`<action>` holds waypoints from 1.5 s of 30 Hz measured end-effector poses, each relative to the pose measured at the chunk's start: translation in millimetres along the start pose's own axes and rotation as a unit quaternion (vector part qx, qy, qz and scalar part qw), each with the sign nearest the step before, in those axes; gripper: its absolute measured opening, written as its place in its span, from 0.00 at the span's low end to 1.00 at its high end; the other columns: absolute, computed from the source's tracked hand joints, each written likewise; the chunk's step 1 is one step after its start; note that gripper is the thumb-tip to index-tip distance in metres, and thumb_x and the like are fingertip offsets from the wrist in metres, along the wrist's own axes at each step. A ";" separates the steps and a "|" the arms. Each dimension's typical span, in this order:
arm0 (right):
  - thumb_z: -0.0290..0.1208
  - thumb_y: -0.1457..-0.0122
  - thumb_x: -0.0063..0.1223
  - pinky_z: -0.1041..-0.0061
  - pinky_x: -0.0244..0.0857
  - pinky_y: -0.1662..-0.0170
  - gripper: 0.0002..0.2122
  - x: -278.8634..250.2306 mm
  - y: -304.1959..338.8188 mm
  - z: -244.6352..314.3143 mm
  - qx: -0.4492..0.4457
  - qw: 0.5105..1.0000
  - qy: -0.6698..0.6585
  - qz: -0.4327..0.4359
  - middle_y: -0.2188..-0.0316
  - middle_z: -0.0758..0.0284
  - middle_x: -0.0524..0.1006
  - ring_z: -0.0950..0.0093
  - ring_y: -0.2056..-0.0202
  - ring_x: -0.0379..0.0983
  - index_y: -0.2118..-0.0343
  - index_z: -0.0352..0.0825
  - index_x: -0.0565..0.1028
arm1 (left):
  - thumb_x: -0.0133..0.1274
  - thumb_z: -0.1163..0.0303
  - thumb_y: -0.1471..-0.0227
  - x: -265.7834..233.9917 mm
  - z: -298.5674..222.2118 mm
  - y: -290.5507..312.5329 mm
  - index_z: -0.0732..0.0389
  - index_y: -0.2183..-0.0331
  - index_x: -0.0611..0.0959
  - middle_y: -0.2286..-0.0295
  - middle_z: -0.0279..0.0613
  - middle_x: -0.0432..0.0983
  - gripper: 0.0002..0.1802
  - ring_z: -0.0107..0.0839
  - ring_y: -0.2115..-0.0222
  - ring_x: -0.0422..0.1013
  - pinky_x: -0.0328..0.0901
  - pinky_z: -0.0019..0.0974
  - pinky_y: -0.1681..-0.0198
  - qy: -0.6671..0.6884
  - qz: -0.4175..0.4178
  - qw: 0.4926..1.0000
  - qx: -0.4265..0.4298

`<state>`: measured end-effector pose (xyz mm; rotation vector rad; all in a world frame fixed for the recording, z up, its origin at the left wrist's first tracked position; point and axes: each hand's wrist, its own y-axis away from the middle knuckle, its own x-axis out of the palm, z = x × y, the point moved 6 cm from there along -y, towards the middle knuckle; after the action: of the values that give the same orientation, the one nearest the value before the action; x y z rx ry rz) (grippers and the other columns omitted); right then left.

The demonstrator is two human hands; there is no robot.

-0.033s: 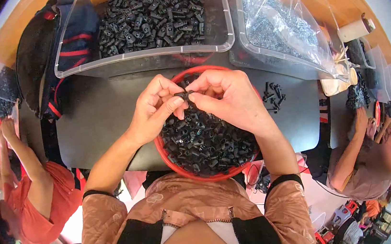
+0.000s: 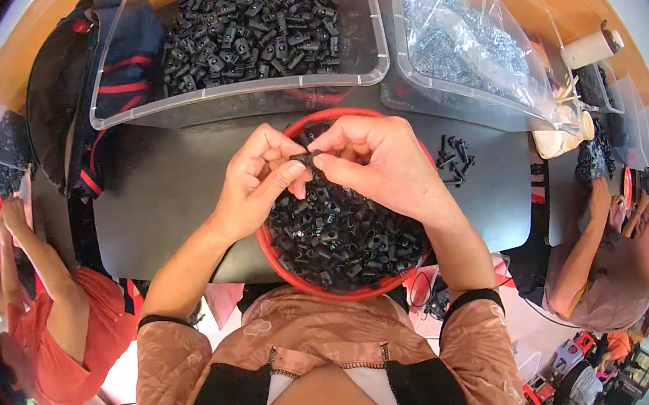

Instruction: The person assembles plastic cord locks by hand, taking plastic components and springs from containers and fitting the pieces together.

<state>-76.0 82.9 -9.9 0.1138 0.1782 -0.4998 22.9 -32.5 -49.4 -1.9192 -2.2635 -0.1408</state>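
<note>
Above the far half of a red basin (image 2: 269,258), both my hands are closed in fingertip pinches that meet. My left hand (image 2: 263,173) and my right hand (image 2: 374,157) grip a small black plastic cord lock part (image 2: 306,158) between thumbs and forefingers. Fingertips cover most of it, so its exact shape is hidden. Below them, many loose black cord lock parts (image 2: 344,236) fill the basin. Several black plunger-like pieces (image 2: 455,157) lie on the dark table just right of my right hand.
Across the back stands a clear bin (image 2: 240,92) of black parts. Beside it, another clear bin (image 2: 480,93) holds small metal springs in a plastic bag. A dark bag with red stripes (image 2: 112,91) sits at left. Co-workers (image 2: 75,335) flank the table on both sides.
</note>
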 end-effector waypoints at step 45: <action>0.22 0.47 0.52 0.84 0.65 0.76 0.03 3.9 -1.0 -17.1 0.036 0.994 -0.079 0.071 0.79 0.68 0.75 0.83 0.79 0.71 0.74 0.28 0.72 | 0.49 0.78 0.45 2.9 2.5 5.9 0.65 0.64 0.72 0.73 0.38 0.72 0.05 0.19 0.77 0.66 0.62 0.23 0.74 -0.076 -0.032 0.996 0.032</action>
<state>-75.6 82.8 -27.5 0.1553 -0.0021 -0.3710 28.1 -28.3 -51.5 -1.8848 -2.3959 0.0709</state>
